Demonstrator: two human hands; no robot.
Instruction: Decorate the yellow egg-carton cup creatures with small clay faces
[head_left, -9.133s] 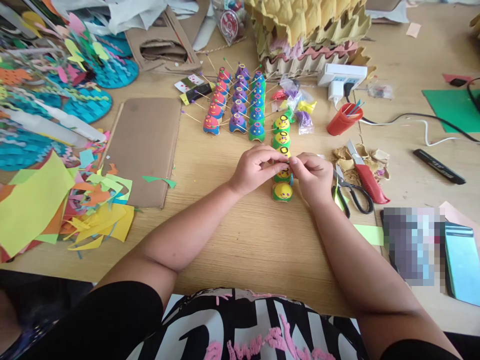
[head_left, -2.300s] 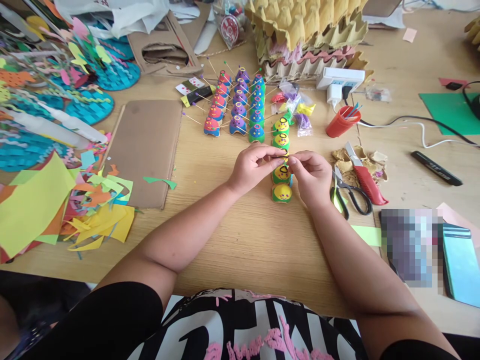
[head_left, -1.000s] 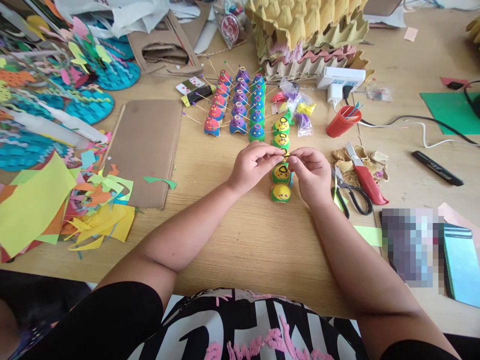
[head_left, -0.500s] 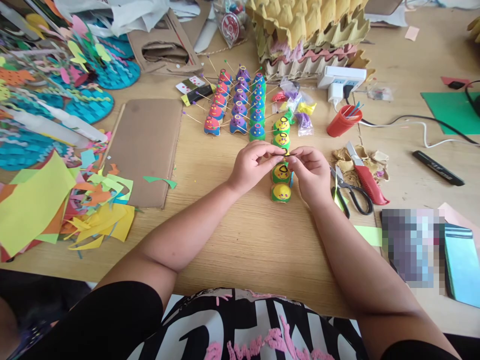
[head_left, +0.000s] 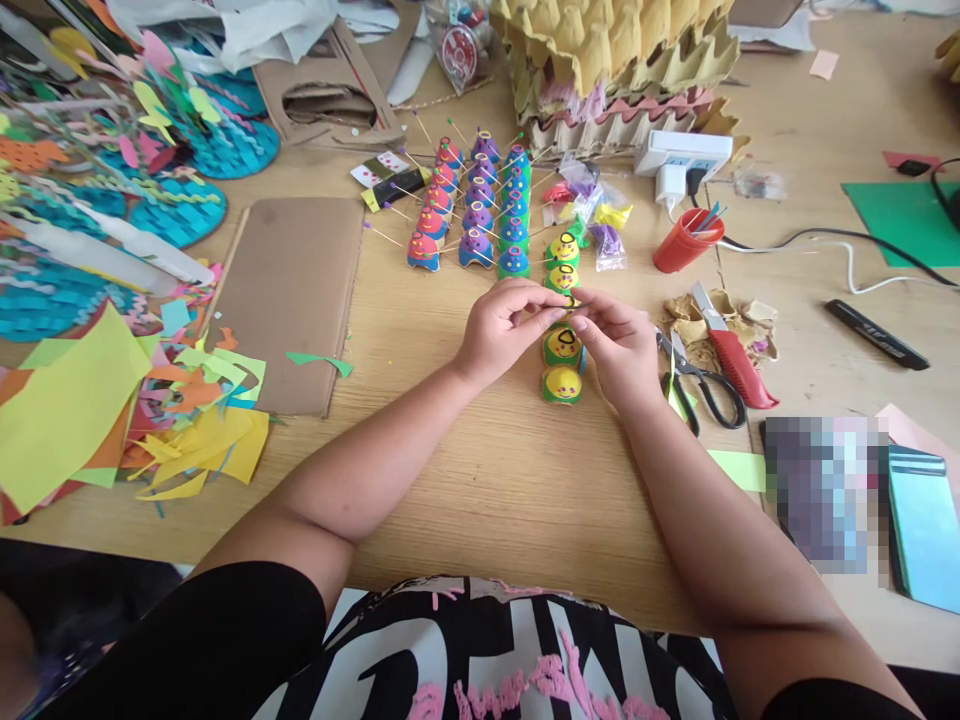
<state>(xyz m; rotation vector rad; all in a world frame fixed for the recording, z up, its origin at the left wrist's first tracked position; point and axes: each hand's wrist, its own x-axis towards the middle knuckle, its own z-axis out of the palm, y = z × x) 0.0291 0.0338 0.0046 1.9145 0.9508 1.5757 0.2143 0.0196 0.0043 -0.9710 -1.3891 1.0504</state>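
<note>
A thin dark strand (head_left: 573, 307) runs between my fingertips, pinched at both ends. My left hand (head_left: 504, 325) closes thumb and fingers on its left end, and my right hand (head_left: 619, 345) pinches the right. Both hang over a row of yellow-and-green egg-cup figures with smiling faces, partly covering the middle one. The nearest figure (head_left: 562, 385) has a bare yellow head; the figure behind it (head_left: 562, 346) wears a dark ring. To the left stand rows of blue-green (head_left: 514, 262), purple-blue (head_left: 476, 247) and red-blue figures (head_left: 424, 250); toothpick-like sticks with coloured tips show among them.
Scissors (head_left: 709, 392), a red-handled utility knife (head_left: 731, 360) and an orange-red cup (head_left: 684, 242) lie or stand to the right. Cardboard (head_left: 289, 300) and paper scraps (head_left: 210, 440) cover the left. Egg trays (head_left: 622, 60) are stacked behind, near a power strip (head_left: 686, 150).
My right hand's fingers have shifted slightly left and up, closer to my left fingertips. The left hand and the figures have stayed nearly still.
</note>
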